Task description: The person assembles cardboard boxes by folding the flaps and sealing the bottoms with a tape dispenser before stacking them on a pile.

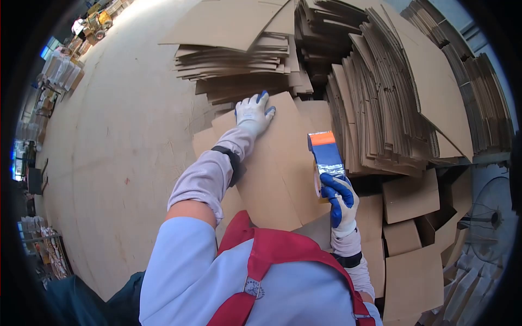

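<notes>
My left hand (253,114), in a white glove with blue fingertips, rests with fingers spread on the far end of a flat brown cardboard sheet (272,168). That sheet lies in front of my body with a crease running along it. In my right hand (341,204), also gloved in white and blue, is a tape dispenser (326,155) with a blue and orange body. My blue-covered fingers wrap round its near end. The dispenser is held over the right side of the sheet, overlapping it in this view.
Flattened cartons are stacked at the far side (239,60), and a tall bundle of folded cardboard (375,103) leans at the right. Open boxes (410,195) stand below it. A standing fan (492,220) is at the far right. Wide pale floor (109,141) spreads left, with a yellow vehicle (101,23) far off.
</notes>
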A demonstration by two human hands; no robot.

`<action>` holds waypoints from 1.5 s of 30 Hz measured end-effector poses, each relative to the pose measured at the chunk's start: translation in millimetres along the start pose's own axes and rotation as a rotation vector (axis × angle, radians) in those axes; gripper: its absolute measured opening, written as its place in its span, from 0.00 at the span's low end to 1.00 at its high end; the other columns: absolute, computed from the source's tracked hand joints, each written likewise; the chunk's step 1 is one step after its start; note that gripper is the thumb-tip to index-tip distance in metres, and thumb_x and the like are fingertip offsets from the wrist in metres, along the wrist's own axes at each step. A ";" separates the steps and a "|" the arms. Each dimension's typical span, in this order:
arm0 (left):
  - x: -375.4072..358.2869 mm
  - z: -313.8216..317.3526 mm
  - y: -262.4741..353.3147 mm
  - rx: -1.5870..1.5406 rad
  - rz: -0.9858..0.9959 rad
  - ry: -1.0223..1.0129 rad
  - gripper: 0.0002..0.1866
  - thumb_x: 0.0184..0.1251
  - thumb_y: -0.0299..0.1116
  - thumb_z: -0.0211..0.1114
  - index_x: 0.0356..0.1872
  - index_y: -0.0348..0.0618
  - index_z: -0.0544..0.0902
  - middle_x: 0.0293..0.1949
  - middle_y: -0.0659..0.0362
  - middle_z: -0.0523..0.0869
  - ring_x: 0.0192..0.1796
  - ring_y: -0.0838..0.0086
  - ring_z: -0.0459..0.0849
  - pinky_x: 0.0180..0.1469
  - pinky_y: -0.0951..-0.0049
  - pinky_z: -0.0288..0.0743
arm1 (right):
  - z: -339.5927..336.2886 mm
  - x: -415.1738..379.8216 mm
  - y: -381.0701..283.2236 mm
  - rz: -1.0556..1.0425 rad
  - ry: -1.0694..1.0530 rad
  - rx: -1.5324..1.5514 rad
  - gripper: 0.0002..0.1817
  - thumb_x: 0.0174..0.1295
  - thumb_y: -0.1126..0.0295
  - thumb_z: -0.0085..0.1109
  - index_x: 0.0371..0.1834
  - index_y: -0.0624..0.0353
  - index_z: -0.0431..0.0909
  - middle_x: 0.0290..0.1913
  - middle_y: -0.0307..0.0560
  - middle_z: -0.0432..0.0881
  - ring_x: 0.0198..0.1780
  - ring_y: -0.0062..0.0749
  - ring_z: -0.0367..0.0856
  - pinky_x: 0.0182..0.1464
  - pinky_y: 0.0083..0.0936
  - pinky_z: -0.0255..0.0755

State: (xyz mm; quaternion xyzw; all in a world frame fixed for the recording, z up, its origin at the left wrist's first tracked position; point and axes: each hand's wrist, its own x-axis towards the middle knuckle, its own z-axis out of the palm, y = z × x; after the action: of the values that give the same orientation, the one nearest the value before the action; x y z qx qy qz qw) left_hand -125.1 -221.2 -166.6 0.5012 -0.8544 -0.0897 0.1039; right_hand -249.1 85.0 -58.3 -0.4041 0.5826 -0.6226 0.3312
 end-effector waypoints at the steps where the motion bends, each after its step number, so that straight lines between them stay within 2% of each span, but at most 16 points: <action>1: 0.6 4.4 -0.4 -0.005 -0.006 -0.017 0.33 0.66 0.55 0.56 0.69 0.55 0.68 0.66 0.56 0.73 0.66 0.60 0.70 0.67 0.52 0.58 | -0.4 -0.8 2.4 0.018 -0.002 -0.005 0.16 0.66 0.68 0.56 0.51 0.68 0.81 0.47 0.50 0.80 0.41 0.30 0.80 0.44 0.23 0.73; 10: 0.6 2.9 -9.1 0.032 0.019 -0.024 0.33 0.68 0.58 0.53 0.71 0.56 0.66 0.67 0.52 0.72 0.68 0.59 0.70 0.68 0.54 0.59 | 52.9 18.8 -3.7 0.041 -0.235 0.195 0.14 0.60 0.80 0.54 0.49 0.70 0.82 0.43 0.49 0.79 0.39 0.30 0.82 0.43 0.21 0.75; 14: -5.2 4.1 -12.6 0.025 0.062 -0.025 0.33 0.68 0.57 0.53 0.71 0.55 0.66 0.66 0.52 0.73 0.65 0.58 0.72 0.65 0.54 0.63 | 62.7 13.9 74.8 -0.139 -0.462 -0.196 0.15 0.60 0.74 0.52 0.49 0.66 0.82 0.49 0.51 0.80 0.49 0.36 0.81 0.52 0.27 0.74; 15: -6.5 7.3 -14.9 0.036 0.089 -0.004 0.34 0.68 0.57 0.54 0.71 0.55 0.66 0.65 0.52 0.74 0.64 0.59 0.73 0.64 0.54 0.63 | 58.0 7.1 94.4 -0.187 -0.425 -0.210 0.15 0.57 0.72 0.61 0.49 0.56 0.83 0.50 0.52 0.81 0.50 0.46 0.80 0.54 0.34 0.74; 17: 1.1 3.5 -18.8 0.084 0.081 0.053 0.33 0.67 0.58 0.54 0.70 0.54 0.67 0.62 0.52 0.76 0.62 0.58 0.74 0.63 0.56 0.65 | 56.9 2.5 95.4 -0.020 -0.367 -0.016 0.14 0.59 0.72 0.59 0.49 0.58 0.82 0.50 0.52 0.81 0.51 0.43 0.80 0.53 0.33 0.74; 21: 11.2 -20.4 -18.8 0.029 0.096 -0.155 0.33 0.67 0.60 0.54 0.67 0.54 0.71 0.55 0.51 0.80 0.59 0.56 0.77 0.60 0.57 0.70 | 54.4 6.8 76.4 0.055 -0.477 0.041 0.16 0.64 0.68 0.55 0.52 0.63 0.80 0.50 0.51 0.80 0.52 0.40 0.80 0.54 0.30 0.74; 24: 10.0 -18.8 -20.6 0.028 0.058 -0.186 0.31 0.66 0.63 0.53 0.61 0.52 0.76 0.54 0.54 0.81 0.59 0.59 0.77 0.59 0.56 0.70 | 52.4 5.4 75.7 0.084 -0.370 0.067 0.16 0.63 0.72 0.55 0.52 0.66 0.81 0.51 0.51 0.80 0.53 0.37 0.79 0.54 0.29 0.75; 25: 10.6 -15.1 -22.2 0.026 0.053 -0.184 0.31 0.66 0.63 0.53 0.61 0.52 0.76 0.54 0.54 0.81 0.59 0.59 0.77 0.59 0.56 0.70 | 54.8 4.3 67.1 0.268 -0.249 0.237 0.15 0.63 0.73 0.55 0.51 0.68 0.81 0.49 0.50 0.81 0.51 0.36 0.80 0.53 0.27 0.75; 30: 8.6 -9.8 -20.8 0.038 0.042 -0.118 0.30 0.67 0.61 0.53 0.62 0.53 0.76 0.52 0.54 0.82 0.58 0.60 0.78 0.58 0.57 0.71 | 50.7 16.4 29.3 0.116 -0.339 0.144 0.15 0.65 0.72 0.56 0.52 0.68 0.81 0.48 0.50 0.81 0.44 0.33 0.82 0.50 0.22 0.74; 31: 10.1 -11.2 -20.7 0.033 0.036 -0.117 0.30 0.67 0.61 0.54 0.62 0.54 0.76 0.51 0.54 0.82 0.58 0.60 0.78 0.58 0.57 0.70 | 55.1 13.4 30.3 0.207 -0.331 0.303 0.16 0.63 0.70 0.57 0.51 0.68 0.81 0.48 0.51 0.81 0.46 0.36 0.82 0.51 0.26 0.74; 33: 9.1 -9.9 -21.7 0.014 0.034 -0.129 0.29 0.67 0.60 0.55 0.62 0.53 0.76 0.52 0.53 0.82 0.59 0.60 0.78 0.59 0.58 0.70 | 55.2 13.7 68.8 0.111 -0.457 0.087 0.16 0.61 0.70 0.58 0.51 0.64 0.81 0.48 0.52 0.81 0.49 0.42 0.81 0.52 0.31 0.74; 37: 10.2 -14.5 -39.4 -0.114 0.017 -0.102 0.24 0.68 0.52 0.58 0.60 0.53 0.80 0.55 0.53 0.81 0.60 0.63 0.78 0.62 0.63 0.70 | 56.2 11.4 92.2 -0.163 -0.481 -0.148 0.17 0.54 0.76 0.58 0.49 0.59 0.82 0.49 0.52 0.81 0.52 0.45 0.80 0.55 0.34 0.74; 39: 9.9 -32.6 -53.5 -0.790 -0.004 -0.079 0.20 0.68 0.45 0.62 0.57 0.51 0.83 0.53 0.55 0.82 0.56 0.68 0.80 0.58 0.68 0.73 | 53.1 8.8 82.2 -0.096 -0.498 -0.082 0.18 0.53 0.78 0.56 0.49 0.59 0.82 0.50 0.52 0.81 0.53 0.45 0.80 0.55 0.34 0.74; 40: 7.2 -45.8 -62.5 -0.725 0.089 -0.080 0.17 0.67 0.40 0.64 0.53 0.46 0.84 0.49 0.57 0.83 0.50 0.73 0.82 0.54 0.73 0.75 | 51.5 13.0 81.0 -0.048 -0.528 -0.020 0.19 0.53 0.80 0.55 0.49 0.59 0.83 0.50 0.53 0.80 0.53 0.45 0.80 0.55 0.34 0.74; 43: -15.2 -93.0 -61.3 -1.114 -0.234 -0.894 0.23 0.73 0.47 0.58 0.56 0.39 0.81 0.44 0.57 0.84 0.41 0.73 0.83 0.42 0.70 0.82 | 51.6 11.3 83.4 -0.017 -0.516 0.017 0.21 0.51 0.82 0.54 0.49 0.60 0.83 0.51 0.54 0.80 0.53 0.44 0.80 0.55 0.34 0.75; 45: -29.5 -83.7 -60.8 -1.038 -0.128 -1.115 0.29 0.69 0.58 0.57 0.55 0.42 0.81 0.42 0.57 0.85 0.37 0.72 0.84 0.40 0.69 0.84 | 52.1 11.0 84.5 -0.006 -0.533 0.024 0.21 0.50 0.82 0.53 0.49 0.60 0.83 0.51 0.53 0.80 0.53 0.45 0.80 0.55 0.34 0.74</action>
State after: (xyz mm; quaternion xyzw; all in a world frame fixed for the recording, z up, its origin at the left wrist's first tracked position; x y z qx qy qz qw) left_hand -37.7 -228.8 -104.3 0.3171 -0.5982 -0.7251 -0.1258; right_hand -212.8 42.8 -141.2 -0.5515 0.4662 -0.5022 0.4757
